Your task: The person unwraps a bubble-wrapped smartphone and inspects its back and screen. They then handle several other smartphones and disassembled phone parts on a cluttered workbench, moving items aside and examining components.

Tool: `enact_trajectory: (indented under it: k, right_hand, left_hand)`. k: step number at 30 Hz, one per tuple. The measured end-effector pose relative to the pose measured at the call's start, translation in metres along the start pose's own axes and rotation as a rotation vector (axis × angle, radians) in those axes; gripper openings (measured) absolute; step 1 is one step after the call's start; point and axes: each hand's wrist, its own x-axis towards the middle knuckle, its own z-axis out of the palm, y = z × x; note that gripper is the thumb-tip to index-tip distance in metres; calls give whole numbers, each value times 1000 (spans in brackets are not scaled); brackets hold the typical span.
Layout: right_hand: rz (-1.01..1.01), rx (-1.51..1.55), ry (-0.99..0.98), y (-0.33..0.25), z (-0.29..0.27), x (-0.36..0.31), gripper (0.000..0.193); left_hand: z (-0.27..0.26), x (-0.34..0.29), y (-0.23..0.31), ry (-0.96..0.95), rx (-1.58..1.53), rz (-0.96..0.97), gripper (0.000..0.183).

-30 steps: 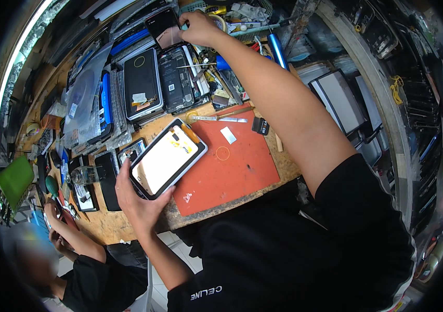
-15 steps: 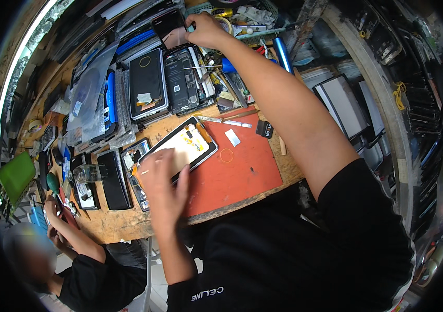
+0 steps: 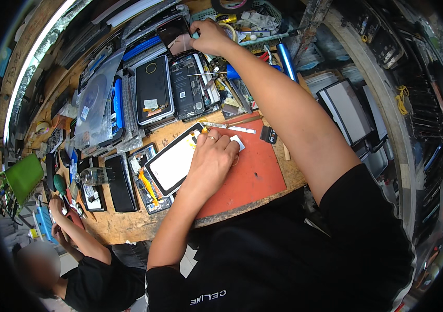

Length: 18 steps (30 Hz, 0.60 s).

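A white-faced phone panel with a black border (image 3: 172, 167) lies slanted at the left side of an orange-red work mat (image 3: 255, 179). Over its far right corner is my left hand (image 3: 213, 161), with a ring on and its fingers bent together; their tips are hidden. Beside those fingers a small white card (image 3: 238, 141) shows partly. My right hand (image 3: 213, 39) reaches to the back of the bench, fingers pinched at the right edge of a dark glossy phone (image 3: 174, 36). A bit of green shows at the fingertips, too small to name.
Left of the panel lie an opened phone with a yellow ribbon (image 3: 151, 187) and a black phone (image 3: 121, 182). Stacked phones (image 3: 154, 88) and a screwdriver (image 3: 232, 73) stand behind. A green basket (image 3: 258, 44) holds tapes. A co-worker's hands (image 3: 57, 213) work at far left.
My left hand has moved right and away, from the panel's near end to its far right corner, uncovering the yellow ribbon. My right hand stays by the dark phone. The view has shifted slightly.
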Motion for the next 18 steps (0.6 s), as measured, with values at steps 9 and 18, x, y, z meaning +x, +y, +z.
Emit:
enact_trajectory:
  k: [9, 18]
  right_hand:
    - [-14, -4, 10, 4, 4, 2, 42]
    - [-66, 9, -20, 19, 10, 18, 42]
  left_hand:
    - [6, 8, 6, -51, 365, 152, 8]
    - [9, 17, -7, 25, 240, 70, 20]
